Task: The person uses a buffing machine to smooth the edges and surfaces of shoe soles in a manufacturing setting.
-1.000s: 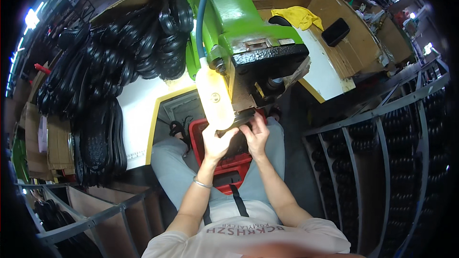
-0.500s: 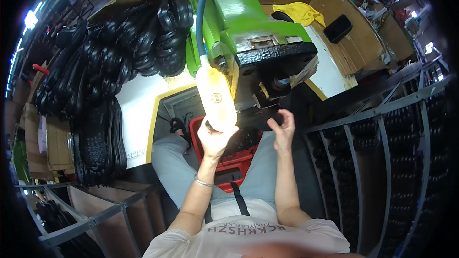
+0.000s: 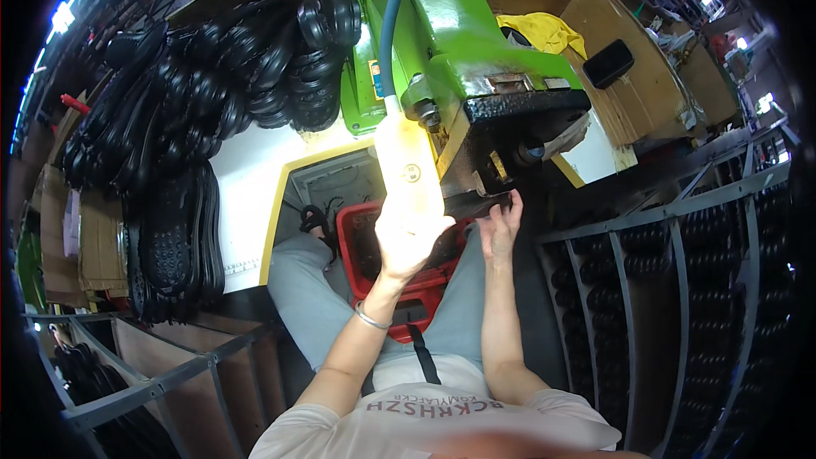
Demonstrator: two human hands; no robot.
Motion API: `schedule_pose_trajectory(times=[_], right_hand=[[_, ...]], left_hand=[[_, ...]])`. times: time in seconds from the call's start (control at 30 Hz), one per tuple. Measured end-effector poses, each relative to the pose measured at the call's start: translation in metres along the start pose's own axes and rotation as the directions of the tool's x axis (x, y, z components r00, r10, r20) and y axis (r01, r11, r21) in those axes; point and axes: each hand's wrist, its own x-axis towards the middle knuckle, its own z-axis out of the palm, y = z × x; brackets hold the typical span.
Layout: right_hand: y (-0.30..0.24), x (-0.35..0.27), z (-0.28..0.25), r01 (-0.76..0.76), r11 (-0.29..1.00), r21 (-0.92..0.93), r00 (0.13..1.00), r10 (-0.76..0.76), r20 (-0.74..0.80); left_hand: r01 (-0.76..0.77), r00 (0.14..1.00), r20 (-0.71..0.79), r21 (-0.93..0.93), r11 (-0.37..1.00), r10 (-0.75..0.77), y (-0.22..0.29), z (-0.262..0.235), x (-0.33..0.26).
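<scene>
My left hand is raised beneath a glowing lamp, its thumb pointing right. Glare washes out its fingers, so their grip cannot be made out. My right hand is under the black head of a green machine. Its fingers curl upward at the edge of a dark, sole-like piece, which is mostly lost in shadow. Between my knees is a red plastic crate with dark bits inside.
Black shoe soles are heaped on the white tabletop at left. Racks of soles stand at right, and a metal-framed rack at lower left. A cardboard box holds a yellow cloth and a black phone-like object.
My left hand has moved right and slightly farther under the lamp. My right hand has shifted slightly, its fingers closer to the machine head. The view has shifted, moving the machine rightward.
</scene>
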Motion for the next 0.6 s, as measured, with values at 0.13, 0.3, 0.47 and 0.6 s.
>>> schedule_pose_trajectory(times=[0.13,0.3,0.47,0.6], right_hand=[[-0.032,0.005,0.011,0.225,0.910,-0.349,0.969,-0.245,-0.012],[-0.064,-0.001,0.042,0.379,0.757,-0.532,0.921,-0.366,0.135],[-0.063,-0.013,0.072,0.412,0.748,-0.520,0.911,-0.353,0.213],[-0.053,-0.021,0.085,0.478,0.761,-0.439,0.875,-0.366,0.317]], left_hand=[[-0.047,0.999,-0.023,0.089,0.995,0.049,0.007,-0.017,0.005],[0.116,0.993,0.037,-0.036,0.993,-0.115,0.004,-0.052,0.003],[0.205,0.972,-0.045,-0.309,0.928,-0.230,-0.013,-0.085,-0.004],[0.258,0.943,-0.078,-0.444,0.858,-0.323,-0.027,-0.119,-0.020]])
